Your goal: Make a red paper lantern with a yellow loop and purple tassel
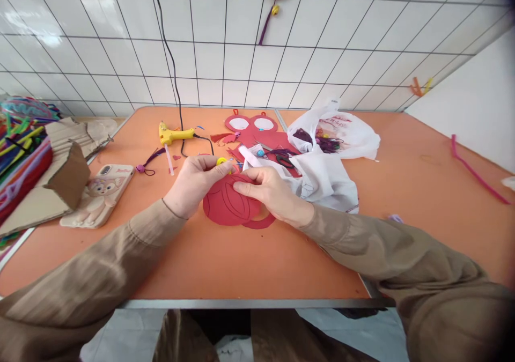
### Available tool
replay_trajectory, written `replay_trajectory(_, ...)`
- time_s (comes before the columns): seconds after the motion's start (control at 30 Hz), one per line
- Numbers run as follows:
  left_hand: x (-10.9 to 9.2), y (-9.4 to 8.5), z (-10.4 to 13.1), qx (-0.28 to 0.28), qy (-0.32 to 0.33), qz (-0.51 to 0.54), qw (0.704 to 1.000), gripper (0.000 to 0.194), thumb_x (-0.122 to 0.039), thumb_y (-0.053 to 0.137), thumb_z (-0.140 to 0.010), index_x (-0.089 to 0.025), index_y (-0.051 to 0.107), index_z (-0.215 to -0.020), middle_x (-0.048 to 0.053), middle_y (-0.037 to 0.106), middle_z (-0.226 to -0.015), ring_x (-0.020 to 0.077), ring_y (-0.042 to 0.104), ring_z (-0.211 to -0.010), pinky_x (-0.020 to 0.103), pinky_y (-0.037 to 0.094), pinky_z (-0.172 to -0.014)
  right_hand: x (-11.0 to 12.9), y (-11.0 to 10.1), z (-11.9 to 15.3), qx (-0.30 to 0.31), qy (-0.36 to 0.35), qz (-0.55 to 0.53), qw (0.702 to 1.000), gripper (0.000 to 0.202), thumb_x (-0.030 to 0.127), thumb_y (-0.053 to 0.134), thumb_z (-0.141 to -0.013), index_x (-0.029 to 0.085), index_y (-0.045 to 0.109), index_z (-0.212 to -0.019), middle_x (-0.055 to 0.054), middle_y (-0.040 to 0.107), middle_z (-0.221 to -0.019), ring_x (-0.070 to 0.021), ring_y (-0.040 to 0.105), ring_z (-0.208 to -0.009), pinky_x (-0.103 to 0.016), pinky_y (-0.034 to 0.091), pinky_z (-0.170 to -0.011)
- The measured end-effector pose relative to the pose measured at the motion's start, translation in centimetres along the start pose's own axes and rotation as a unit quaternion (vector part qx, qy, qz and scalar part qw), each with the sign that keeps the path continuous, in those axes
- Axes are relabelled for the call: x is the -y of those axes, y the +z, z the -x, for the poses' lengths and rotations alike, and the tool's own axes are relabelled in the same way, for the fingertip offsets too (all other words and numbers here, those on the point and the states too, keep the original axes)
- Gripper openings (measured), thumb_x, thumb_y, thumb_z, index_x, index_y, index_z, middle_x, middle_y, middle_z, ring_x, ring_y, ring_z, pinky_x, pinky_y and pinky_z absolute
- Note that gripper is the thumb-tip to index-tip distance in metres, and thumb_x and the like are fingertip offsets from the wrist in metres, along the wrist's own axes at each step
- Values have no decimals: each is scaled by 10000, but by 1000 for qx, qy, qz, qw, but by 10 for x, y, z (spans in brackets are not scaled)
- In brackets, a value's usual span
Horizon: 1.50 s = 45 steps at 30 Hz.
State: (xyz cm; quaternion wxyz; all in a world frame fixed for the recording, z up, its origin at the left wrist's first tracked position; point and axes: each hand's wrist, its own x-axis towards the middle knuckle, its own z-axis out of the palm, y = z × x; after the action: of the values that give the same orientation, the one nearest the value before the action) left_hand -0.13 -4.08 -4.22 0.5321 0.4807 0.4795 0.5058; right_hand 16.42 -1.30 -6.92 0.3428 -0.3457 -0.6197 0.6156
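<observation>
Over the table's middle, my right hand (pixel 267 190) is closed on a round red paper cutout (pixel 225 204) with dark curved lines drawn on it, its thumb pressed on the front. At the cutout's top edge my left hand (pixel 195 182) makes a pinch. A small yellow bell (pixel 222 161) shows at the left fingertips; how it is fixed is hidden behind the fingers. Below the cutout, to the right, a curved red paper strip (pixel 261 222) sticks out. Black-handled scissors (pixel 285 161) lie beyond my right hand.
A yellow glue gun (pixel 177 134) with a cord lies at back left, near a purple tassel (pixel 155 158). Phone (pixel 102 193), cardboard (pixel 60 185) and pipe cleaners (pixel 24 137) are left. Red paper rings (pixel 251 123) and a white plastic bag (pixel 354 134) are behind.
</observation>
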Motion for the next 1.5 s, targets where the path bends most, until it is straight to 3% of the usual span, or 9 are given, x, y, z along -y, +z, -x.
replay_trajectory(0.27,1,-2,-1,-14,-40,75,996,169,-293,772,-684,-142,731,-620,16,662,-600,111,583,-577,225,463,-567,-1,0,0,-23,25,-28,999,251,410,756,-666,180,654,-665,22,578,-624,-96,491,-572,-259,378,-538)
replay_trajectory(0.67,3,-3,1,-18,-50,58,997,208,-311,759,-701,-137,715,-598,10,639,-580,98,550,-542,219,438,-539,-2,2,0,-33,33,-43,998,237,394,762,-658,180,658,-647,26,584,-622,-90,489,-571,-251,362,-531)
replay_trajectory(1.0,4,-3,0,-20,-56,55,997,210,-299,785,-679,-138,692,-582,-5,602,-554,81,493,-501,214,384,-497,-2,-1,-2,5,29,-27,999,279,419,749,-656,186,609,-594,30,533,-583,-98,469,-569,-265,355,-548)
replay_trajectory(1.13,6,-7,-2,8,-55,72,996,275,-410,751,-742,-154,692,-658,20,645,-632,122,560,-566,243,426,-541,-1,-4,-3,-2,13,-9,1000,274,401,752,-670,181,610,-588,37,522,-563,-91,469,-555,-261,364,-546)
replay_trajectory(1.27,7,-14,-6,33,-76,88,993,520,-640,551,-831,-156,715,-740,83,704,-747,201,658,-732,263,458,-562,-1,-6,-6,-24,-5,-80,997,247,404,779,-672,175,684,-673,14,633,-664,-102,542,-616,-269,427,-604)
replay_trajectory(1.33,8,-16,-7,29,-92,82,992,569,-675,516,-834,-151,734,-789,96,722,-783,234,685,-810,274,483,-587,-1,-6,-8,-50,-16,-122,991,249,403,795,-670,175,698,-698,3,665,-706,-117,578,-667,-287,464,-669)
replay_trajectory(1.5,9,-13,-3,44,-73,40,996,373,-418,853,-635,-144,760,-870,88,763,-848,232,705,-827,323,541,-739,-1,-8,-11,-66,-14,-187,980,276,384,847,-609,183,673,-684,3,673,-725,-142,604,-727,-327,492,-767)
